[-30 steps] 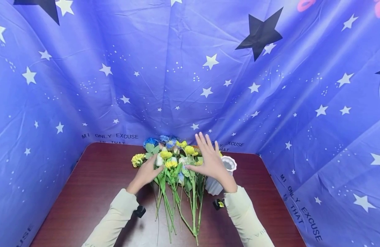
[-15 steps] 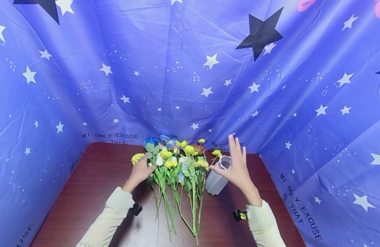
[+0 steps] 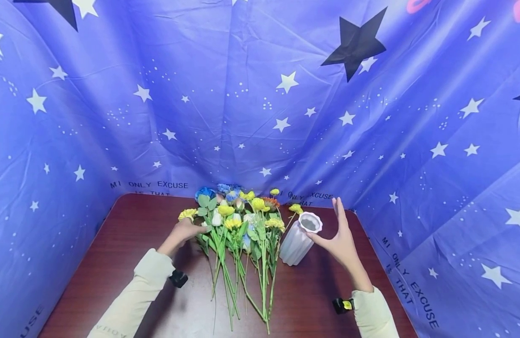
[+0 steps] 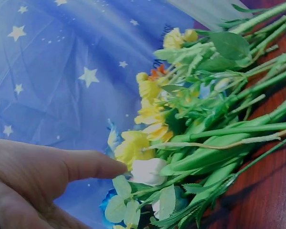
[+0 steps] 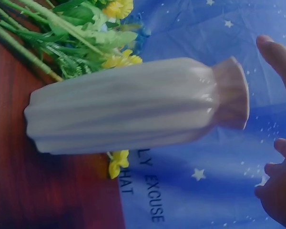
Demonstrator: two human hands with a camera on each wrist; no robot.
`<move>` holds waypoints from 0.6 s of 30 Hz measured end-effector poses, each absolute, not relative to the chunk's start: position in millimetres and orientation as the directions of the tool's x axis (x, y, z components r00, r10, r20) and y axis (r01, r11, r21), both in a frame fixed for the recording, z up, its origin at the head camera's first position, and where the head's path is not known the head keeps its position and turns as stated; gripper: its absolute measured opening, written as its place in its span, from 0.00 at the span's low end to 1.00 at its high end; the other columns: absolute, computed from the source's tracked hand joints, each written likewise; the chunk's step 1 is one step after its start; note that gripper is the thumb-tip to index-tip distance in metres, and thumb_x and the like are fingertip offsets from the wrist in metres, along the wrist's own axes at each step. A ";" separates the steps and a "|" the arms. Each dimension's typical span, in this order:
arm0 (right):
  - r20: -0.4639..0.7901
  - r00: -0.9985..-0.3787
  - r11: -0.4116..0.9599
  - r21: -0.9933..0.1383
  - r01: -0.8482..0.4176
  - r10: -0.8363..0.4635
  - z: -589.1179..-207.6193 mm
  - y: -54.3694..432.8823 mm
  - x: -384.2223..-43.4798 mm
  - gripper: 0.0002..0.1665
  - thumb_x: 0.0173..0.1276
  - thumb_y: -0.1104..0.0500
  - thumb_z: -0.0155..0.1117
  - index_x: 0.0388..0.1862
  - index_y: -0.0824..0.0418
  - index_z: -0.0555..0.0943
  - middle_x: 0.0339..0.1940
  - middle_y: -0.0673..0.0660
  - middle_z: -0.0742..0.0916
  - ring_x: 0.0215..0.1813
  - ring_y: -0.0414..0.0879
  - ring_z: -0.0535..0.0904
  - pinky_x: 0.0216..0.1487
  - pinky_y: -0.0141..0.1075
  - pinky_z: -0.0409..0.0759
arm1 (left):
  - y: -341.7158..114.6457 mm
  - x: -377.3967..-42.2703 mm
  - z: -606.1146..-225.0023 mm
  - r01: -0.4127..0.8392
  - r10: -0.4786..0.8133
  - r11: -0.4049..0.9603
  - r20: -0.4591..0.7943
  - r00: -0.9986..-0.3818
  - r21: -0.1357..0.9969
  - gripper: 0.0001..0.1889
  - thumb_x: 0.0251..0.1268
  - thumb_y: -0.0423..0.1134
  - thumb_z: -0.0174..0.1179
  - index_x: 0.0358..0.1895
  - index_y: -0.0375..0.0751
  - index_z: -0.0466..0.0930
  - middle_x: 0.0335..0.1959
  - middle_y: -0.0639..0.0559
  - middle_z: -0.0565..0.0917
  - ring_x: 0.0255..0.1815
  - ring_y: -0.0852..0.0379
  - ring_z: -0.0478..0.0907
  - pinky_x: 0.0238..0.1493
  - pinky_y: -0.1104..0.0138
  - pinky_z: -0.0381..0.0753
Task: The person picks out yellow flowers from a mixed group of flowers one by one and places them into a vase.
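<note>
A pile of flowers on green stems (image 3: 243, 244) lies on the table, with yellow, white, blue and orange heads. My left hand (image 3: 181, 234) is at the pile's left side, by a yellow flower (image 3: 187, 214). In the left wrist view its extended digit ends beside a white bloom (image 4: 148, 171); whether they touch I cannot tell. To the right of the pile stands a white ribbed vase (image 3: 295, 244) with a scalloped rim. My right hand (image 3: 342, 239) is spread to the right of it. The right wrist view has a gap between that hand (image 5: 281, 191) and the vase's neck.
The dark red-brown table (image 3: 116, 263) has rounded back corners. A blue cloth (image 3: 226, 117) printed with stars and lettering hangs behind and along both sides. Another yellow flower (image 3: 295, 208) lies behind the vase.
My right hand has moved right, from over the flowers to the far side of the vase. My left hand has drawn back a little to the left. Flowers and vase stay in place.
</note>
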State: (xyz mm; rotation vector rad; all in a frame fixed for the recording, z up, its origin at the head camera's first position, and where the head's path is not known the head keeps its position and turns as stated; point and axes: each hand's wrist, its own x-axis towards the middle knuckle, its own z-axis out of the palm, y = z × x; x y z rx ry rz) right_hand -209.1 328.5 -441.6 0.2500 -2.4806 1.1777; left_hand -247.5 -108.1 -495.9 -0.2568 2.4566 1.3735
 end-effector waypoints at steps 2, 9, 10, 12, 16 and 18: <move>0.373 -0.928 0.612 -0.737 -0.288 0.012 -444.9 333.4 -209.7 0.78 0.48 0.61 0.86 0.84 0.36 0.41 0.85 0.50 0.59 0.85 0.47 0.50 0.84 0.47 0.51 | -111.9 -248.5 -494.9 -0.355 0.015 0.493 -0.415 -0.910 0.795 0.27 0.61 0.42 0.67 0.50 0.21 0.68 0.45 0.32 0.74 0.42 0.37 0.80 0.43 0.50 0.90; 0.289 -0.957 0.536 -0.807 -0.249 -0.009 -452.9 347.2 -215.4 0.76 0.51 0.63 0.84 0.85 0.42 0.41 0.84 0.57 0.61 0.85 0.57 0.49 0.82 0.63 0.47 | -117.4 -243.0 -498.2 -0.421 0.149 0.381 -0.504 -0.851 0.823 0.20 0.63 0.34 0.61 0.51 0.20 0.73 0.55 0.20 0.78 0.52 0.28 0.83 0.54 0.48 0.89; 0.275 -0.961 0.530 -0.813 -0.239 -0.013 -453.7 348.3 -215.9 0.76 0.51 0.63 0.84 0.85 0.44 0.41 0.84 0.58 0.61 0.85 0.57 0.49 0.83 0.63 0.47 | -117.6 -242.3 -499.4 -0.427 0.159 0.374 -0.510 -0.845 0.824 0.19 0.63 0.34 0.61 0.50 0.20 0.74 0.55 0.20 0.78 0.52 0.28 0.84 0.53 0.48 0.89; 0.255 -0.967 0.523 -0.821 -0.227 -0.020 -455.7 350.5 -217.2 0.75 0.52 0.63 0.84 0.86 0.47 0.42 0.84 0.58 0.61 0.85 0.56 0.50 0.83 0.62 0.46 | -118.2 -240.9 -503.0 -0.435 0.177 0.364 -0.520 -0.836 0.824 0.18 0.63 0.32 0.61 0.50 0.19 0.75 0.55 0.20 0.80 0.51 0.29 0.84 0.52 0.50 0.90; 0.223 -0.973 0.495 -0.840 -0.220 -0.054 -459.6 354.0 -219.6 0.73 0.52 0.65 0.83 0.85 0.53 0.44 0.83 0.61 0.62 0.85 0.58 0.51 0.84 0.62 0.45 | -118.2 -238.3 -511.9 -0.446 0.196 0.351 -0.530 -0.825 0.823 0.17 0.64 0.32 0.60 0.49 0.18 0.79 0.49 0.23 0.84 0.45 0.35 0.88 0.49 0.53 0.91; 0.213 -0.974 0.473 -0.853 -0.222 -0.074 -462.9 356.2 -221.4 0.72 0.51 0.67 0.83 0.85 0.55 0.45 0.83 0.63 0.62 0.84 0.60 0.51 0.83 0.63 0.45 | -117.9 -237.0 -516.6 -0.451 0.207 0.335 -0.532 -0.821 0.827 0.17 0.65 0.31 0.59 0.50 0.17 0.79 0.47 0.24 0.85 0.41 0.41 0.88 0.47 0.56 0.92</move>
